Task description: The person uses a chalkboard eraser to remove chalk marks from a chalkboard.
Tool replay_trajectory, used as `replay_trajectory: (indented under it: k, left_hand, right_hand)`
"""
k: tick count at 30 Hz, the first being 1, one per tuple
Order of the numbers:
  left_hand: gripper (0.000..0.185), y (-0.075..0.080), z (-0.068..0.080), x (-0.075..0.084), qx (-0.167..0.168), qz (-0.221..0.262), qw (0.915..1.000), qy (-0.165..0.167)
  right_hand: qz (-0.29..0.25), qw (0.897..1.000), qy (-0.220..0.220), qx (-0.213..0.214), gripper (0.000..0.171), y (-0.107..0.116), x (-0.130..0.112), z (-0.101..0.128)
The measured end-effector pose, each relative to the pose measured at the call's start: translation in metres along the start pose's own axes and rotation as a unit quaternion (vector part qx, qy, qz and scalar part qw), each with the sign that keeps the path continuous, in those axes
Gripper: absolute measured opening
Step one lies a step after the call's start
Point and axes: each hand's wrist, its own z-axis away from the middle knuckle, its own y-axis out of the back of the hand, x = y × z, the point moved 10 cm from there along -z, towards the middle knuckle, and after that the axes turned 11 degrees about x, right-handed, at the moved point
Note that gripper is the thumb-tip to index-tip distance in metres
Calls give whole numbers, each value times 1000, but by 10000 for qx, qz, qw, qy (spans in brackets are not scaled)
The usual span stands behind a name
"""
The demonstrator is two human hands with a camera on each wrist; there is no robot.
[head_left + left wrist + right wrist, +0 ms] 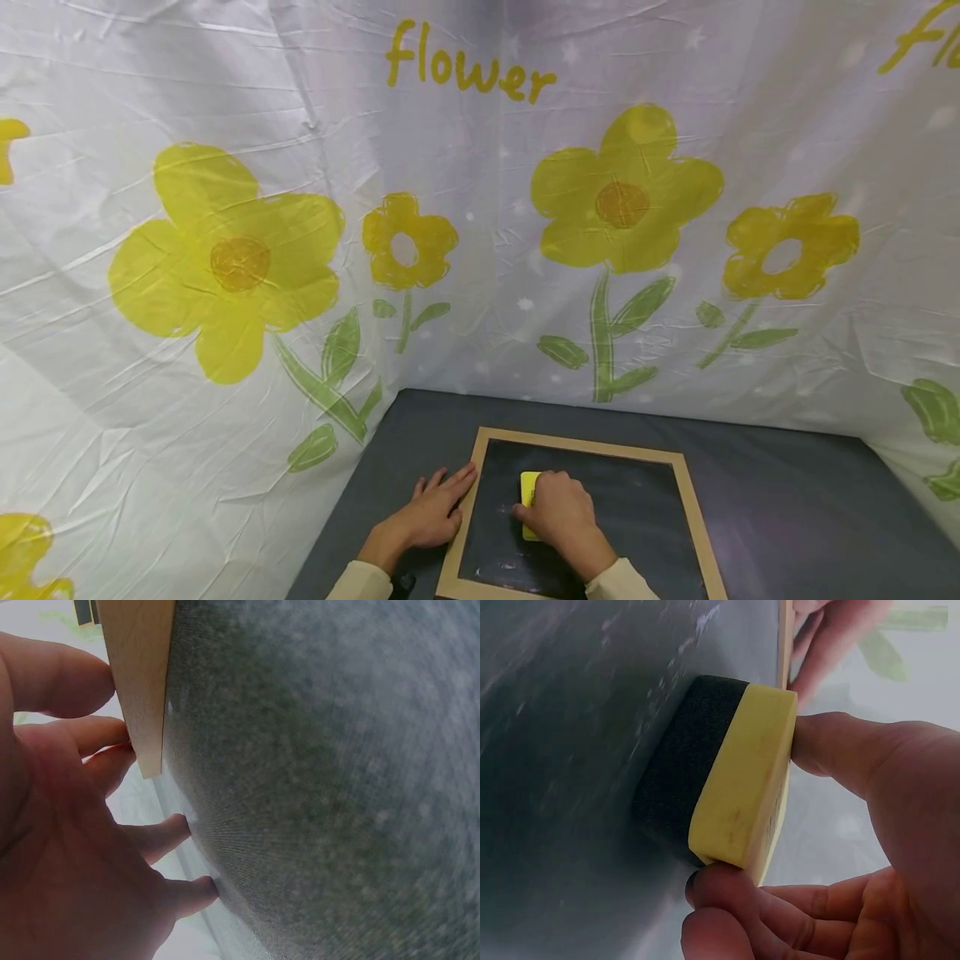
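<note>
A wood-framed blackboard (622, 508) lies on the dark table, with faint pale smudges on its surface. My right hand (564, 517) grips a yellow board eraser (529, 507) over the left half of the board. In the right wrist view, thumb and fingers pinch the yellow body of the eraser (742, 765), and its black felt side faces the board surface. At the board's left edge, my left hand (427, 512) rests with fingers extended against the wooden frame (142, 682). Two of its fingertips touch the dark tabletop beside the frame in the left wrist view.
The dark tabletop (795, 508) extends to the right of the board. A small black object (403, 583) lies near the left wrist. White fabric (480, 350) printed with yellow flowers hangs behind the table and along its sides.
</note>
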Motion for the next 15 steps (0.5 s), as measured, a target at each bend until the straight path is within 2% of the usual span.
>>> replay_trajectory:
  k: [9, 15]
  left_hand:
    - [65, 0, 1, -1, -125, 21, 9999, -7]
    - [66, 1, 1, 1, -161, 84, 9998, 19]
  right_hand:
    - [-222, 9995, 213, -26, 53, -9, -24, 0]
    - [-245, 9993, 230, -157, 60, -15, -30, 0]
